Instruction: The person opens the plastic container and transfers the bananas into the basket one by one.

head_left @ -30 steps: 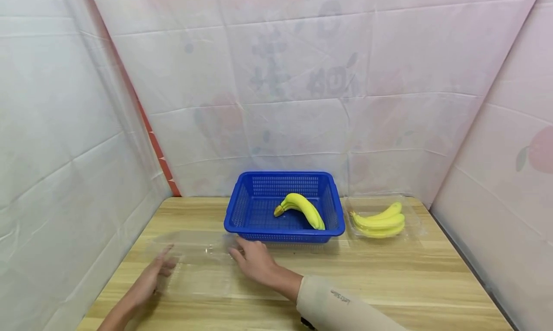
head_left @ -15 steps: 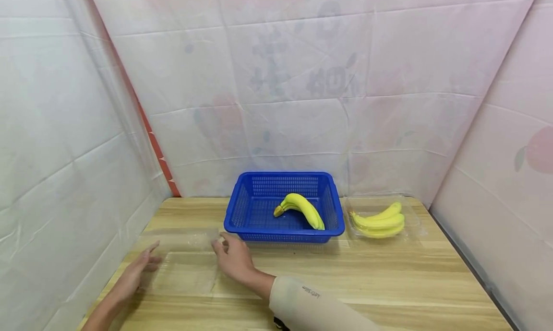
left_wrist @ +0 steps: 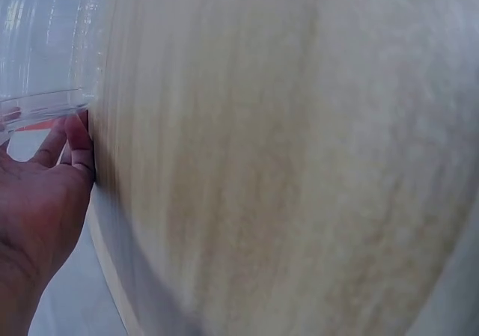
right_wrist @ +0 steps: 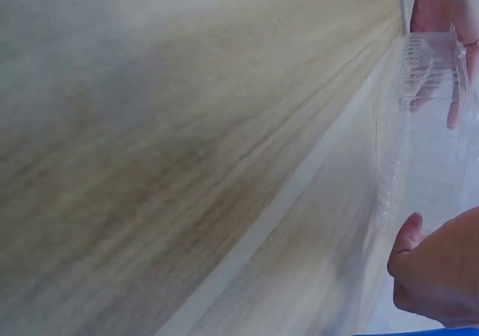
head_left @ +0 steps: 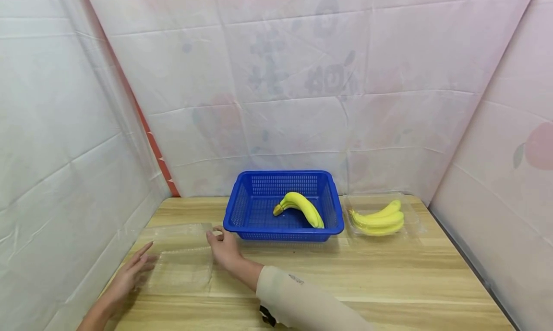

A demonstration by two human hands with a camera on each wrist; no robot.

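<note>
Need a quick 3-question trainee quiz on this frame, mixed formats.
1. True or false: the blue basket holds a banana bunch.
2. Which thing do the left hand and right hand both touch? A) basket B) clear plastic container C) the bananas at the right
3. Fill in: the bananas at the right lie in a clear ____ on the wooden table.

Key: 1 true; 2 B; 3 tray.

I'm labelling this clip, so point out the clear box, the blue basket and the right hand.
clear box (head_left: 183, 261), head view, middle of its lid
blue basket (head_left: 282, 235), head view, front wall
right hand (head_left: 224, 248), head view, back of the hand
</note>
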